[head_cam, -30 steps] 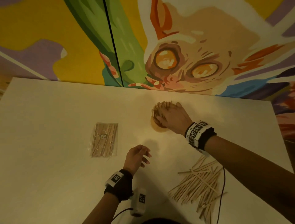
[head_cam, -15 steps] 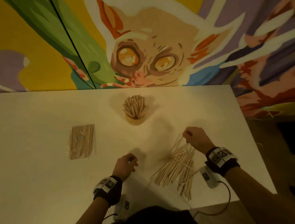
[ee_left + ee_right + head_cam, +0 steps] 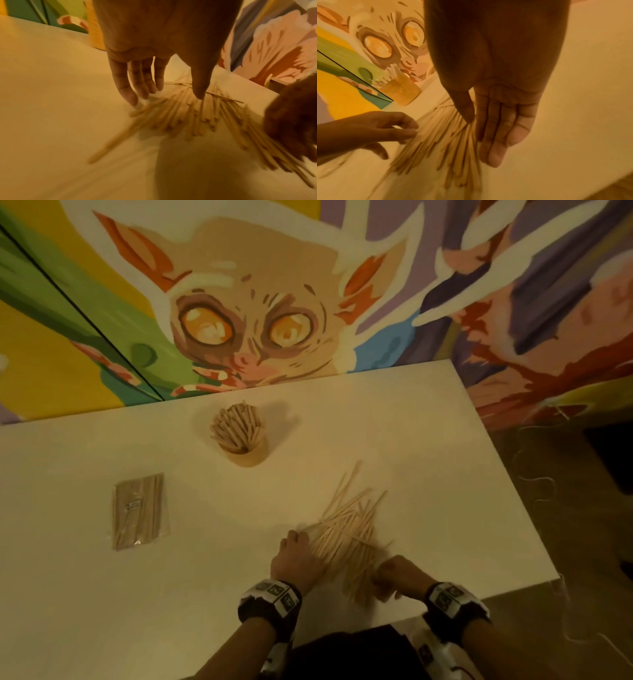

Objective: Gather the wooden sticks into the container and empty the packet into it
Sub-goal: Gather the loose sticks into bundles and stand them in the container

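While the loose wooden sticks [image 3: 346,529] are lying in a fanned pile near the front right corner of the counter [image 3: 445,474], both hands are working at the pile's edges. The left hand [image 3: 294,559] is sitting at the pile's left side and the right hand [image 3: 397,575] at its near right end. From the head view the fingers of both are largely hidden behind knuckles and blur; the wrist views are showing more. The left wrist view is showing the left hand's fingers [image 3: 135,83] hanging fairly straight and slightly spread, tips touching the counter right beside the sticks [image 3: 185,115], with the thumb pointing down over them, nothing gripped. The right wrist view is showing the right hand's fingers [image 3: 501,128] extended flat and held together along the right side of the sticks [image 3: 447,142], thumb tip pressing down onto the pile, again not curled round any stick. The container [image 3: 246,450] is standing upright farther back on the counter, well apart from the pile, already holding a bundle of sticks. The packet [image 3: 139,510] is lying flat to the left, only showing in the head view. A painted mural [image 3: 253,330] of a wide-eyed animal is filling the wall behind.
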{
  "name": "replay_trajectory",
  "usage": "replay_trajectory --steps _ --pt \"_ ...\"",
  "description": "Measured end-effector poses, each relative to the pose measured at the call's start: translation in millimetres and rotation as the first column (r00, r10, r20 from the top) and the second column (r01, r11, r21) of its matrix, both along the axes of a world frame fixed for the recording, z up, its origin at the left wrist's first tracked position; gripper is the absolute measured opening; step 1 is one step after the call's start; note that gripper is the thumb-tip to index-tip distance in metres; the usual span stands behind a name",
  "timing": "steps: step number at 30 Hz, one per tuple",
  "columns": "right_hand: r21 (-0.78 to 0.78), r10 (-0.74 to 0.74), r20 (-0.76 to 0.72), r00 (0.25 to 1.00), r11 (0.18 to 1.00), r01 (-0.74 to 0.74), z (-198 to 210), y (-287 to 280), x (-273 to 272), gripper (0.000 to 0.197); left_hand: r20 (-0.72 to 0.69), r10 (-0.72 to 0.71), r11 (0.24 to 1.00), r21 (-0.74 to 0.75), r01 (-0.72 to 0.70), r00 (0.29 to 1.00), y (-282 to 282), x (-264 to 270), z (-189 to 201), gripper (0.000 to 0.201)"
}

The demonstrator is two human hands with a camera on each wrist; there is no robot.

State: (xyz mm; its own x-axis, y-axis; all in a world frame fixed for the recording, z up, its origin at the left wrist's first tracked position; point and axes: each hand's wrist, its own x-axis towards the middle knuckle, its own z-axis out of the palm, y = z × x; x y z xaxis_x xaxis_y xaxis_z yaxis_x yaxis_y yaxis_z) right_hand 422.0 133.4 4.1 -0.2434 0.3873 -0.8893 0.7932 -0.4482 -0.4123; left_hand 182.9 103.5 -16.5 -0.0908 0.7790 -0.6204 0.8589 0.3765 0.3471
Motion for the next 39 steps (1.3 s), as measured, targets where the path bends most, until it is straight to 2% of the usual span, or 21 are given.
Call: replay_trajectory --steps 3,7,11,19,23,28,39 --pt "-0.001 0.05 -0.079 0.996 0.999 -0.05 -5.2 7.0 -10.8 0.025 -0.044 -0.032 0.999 0.012 0.033 0.999 0.0 31.9 -3.2 0.085" --pt "0.0 0.136 -0.122 0.983 0.991 -0.137 -9.6 15.0 -10.2 0.028 -0.144 0.003 0.999 0.035 0.002 0.99 2.5 57.5 -11.9 0.095" --pt "0.024 0.104 -0.109 0.989 0.994 -0.102 -12.2 24.5 16.0 0.016 -0.172 -0.007 0.999 0.043 0.015 0.985 8.8 63.1 -11.9 0.061" --pt "-0.011 -0.003 -0.106 0.994 1.0 0.002 -25.1 39.5 79.6 0.019 -0.129 -0.054 0.997 0.038 0.06 0.99 5.0 61.9 -5.4 0.038" --pt "-0.034 -0.024 -0.142 0.99 0.999 0.019 -23.1 41.9 82.4 0.018 -0.145 -0.052 0.998 0.029 0.056 0.988 5.0 66.3 -5.1 0.035" --pt "-0.038 0.022 -0.159 0.987 0.999 -0.029 -22.8 44.8 79.3 0.017 -0.149 -0.048 0.999 0.008 0.05 0.988 7.1 70.6 -5.1 0.036" --pt "-0.014 0.012 -0.172 0.985 1.0 -0.014 -23.3 44.3 86.7 0.019 -0.148 -0.062 0.996 0.058 0.071 0.987 7.4 56.8 -7.5 0.029"
